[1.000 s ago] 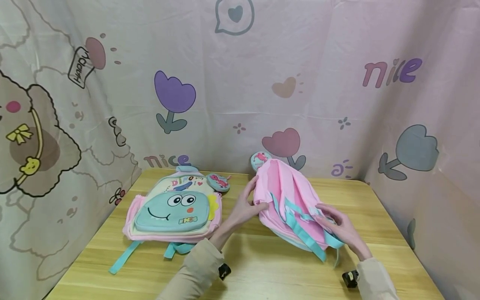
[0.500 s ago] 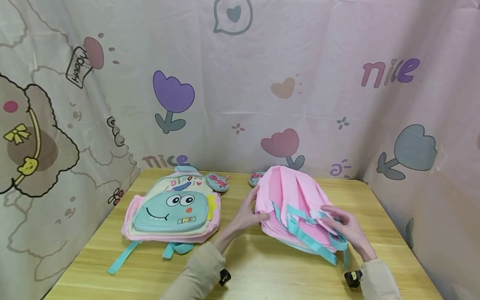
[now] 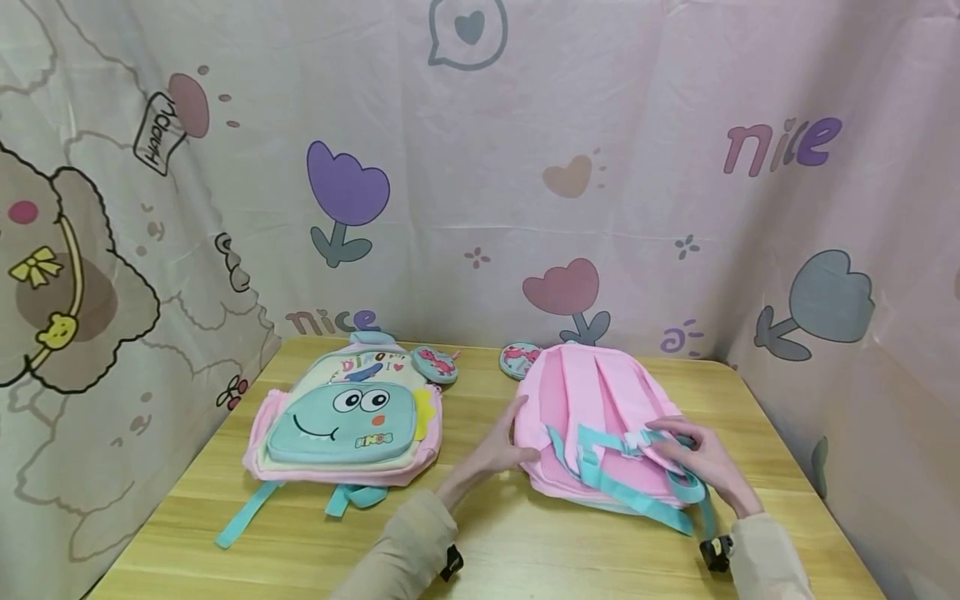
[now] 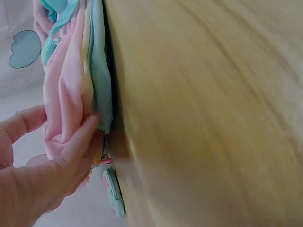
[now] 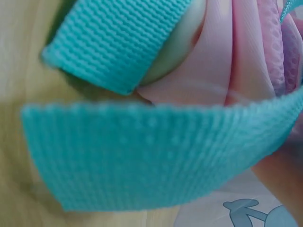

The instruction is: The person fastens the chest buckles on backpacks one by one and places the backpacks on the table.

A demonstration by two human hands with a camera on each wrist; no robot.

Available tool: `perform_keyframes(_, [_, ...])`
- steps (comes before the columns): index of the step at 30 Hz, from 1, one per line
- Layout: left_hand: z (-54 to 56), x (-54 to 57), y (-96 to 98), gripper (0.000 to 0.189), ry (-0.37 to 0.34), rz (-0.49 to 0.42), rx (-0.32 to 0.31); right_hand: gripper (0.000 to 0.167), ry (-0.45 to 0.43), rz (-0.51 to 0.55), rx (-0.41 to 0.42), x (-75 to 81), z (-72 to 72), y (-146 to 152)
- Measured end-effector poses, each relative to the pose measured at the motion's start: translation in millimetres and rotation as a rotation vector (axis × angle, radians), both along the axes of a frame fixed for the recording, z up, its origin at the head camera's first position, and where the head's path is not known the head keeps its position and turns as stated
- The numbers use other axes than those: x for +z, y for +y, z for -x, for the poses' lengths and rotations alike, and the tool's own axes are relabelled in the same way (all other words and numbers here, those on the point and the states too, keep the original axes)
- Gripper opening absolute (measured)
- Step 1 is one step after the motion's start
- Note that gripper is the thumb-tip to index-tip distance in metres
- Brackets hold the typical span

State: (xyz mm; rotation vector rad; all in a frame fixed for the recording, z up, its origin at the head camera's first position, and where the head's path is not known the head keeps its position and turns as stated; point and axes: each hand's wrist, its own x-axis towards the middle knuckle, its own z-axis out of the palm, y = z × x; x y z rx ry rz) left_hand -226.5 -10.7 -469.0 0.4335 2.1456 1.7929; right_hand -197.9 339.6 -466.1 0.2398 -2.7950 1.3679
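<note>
A pink child's backpack (image 3: 555,400) with turquoise straps lies back side up on the right of the table. My left hand (image 3: 491,446) holds its left side. In the left wrist view, the thumb touches the upper part of that pink side, and the fingers (image 4: 85,137) lie lower along it. My right hand (image 3: 708,462) grips the backpack's right side near the turquoise webbing strap (image 3: 637,500); its fingertips are partly hidden there. In the right wrist view, loose strap ends (image 5: 142,156) cover most of that hand.
A second backpack (image 3: 341,421), with a smiling dinosaur face, lies front up on the left, its strap ends trailing toward the near edge. Round pouches hang by both bags, one (image 3: 435,365) on the left and one (image 3: 519,360) on the right. A printed curtain (image 3: 465,167) surrounds the wooden table (image 3: 525,558).
The pink backpack has tipped down from a raised tilt to lie flatter on the table, its straps shifting right. Both hands have followed it slightly downward. The dinosaur backpack stays put.
</note>
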Motion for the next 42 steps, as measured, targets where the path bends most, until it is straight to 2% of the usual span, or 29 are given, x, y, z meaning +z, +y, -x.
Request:
perform_keyframes(7, [-1.7, -4.9, 3.9, 0.097, 0.145, 0.255, 0.005, 0.031, 0.0, -0.03, 0.04, -3.1, 2.3, -2.8])
perform_keyframes(12, [-7.9, 1.0, 10.6, 0.09, 0.298, 0.4, 0.004, 0.03, 0.001, -0.041, 0.063, -2.9, 2.1, -2.9])
perform_keyframes(14, [-11.6, 5.2, 14.1, 0.085, 0.343, 0.401, -0.013, 0.03, 0.004, -0.047, 0.068, -3.4, 2.4, -3.0])
perform_keyframes(18, [-14.6, 11.5, 21.9, 0.07, 0.403, 0.333, -0.076, 0.03, 0.017, -0.055, 0.08, -4.5, 3.5, -4.6])
perform_keyframes(22, [-13.0, 15.2, 31.0, 0.05, 0.401, 0.297, -0.151, 0.029, 0.05, -0.057, 0.094, -7.2, 4.5, -6.0])
perform_keyframes(25, [-10.8, 15.2, 37.9, 0.044, 0.382, 0.284, -0.2, 0.03, 0.054, -0.066, 0.097, -8.4, 4.6, -6.9])
perform_keyframes(31, [-8.0, 11.6, 51.7, 0.043, 0.38, 0.282, -0.257, 0.031, 0.021, -0.089, 0.092, -7.1, 6.2, -9.0])
perform_keyframes(37, [-5.1, 4.7, 59.8, 0.044, 0.338, 0.319, -0.287, 0.028, 0.065, -0.073, 0.112, -9.9, 6.8, -9.1])
perform_keyframes(42, [-0.8, -0.2, 61.9, 0.047, 0.362, 0.36, -0.371, 0.028, 0.069, -0.054, 0.119, -12.4, 6.2, -8.7])
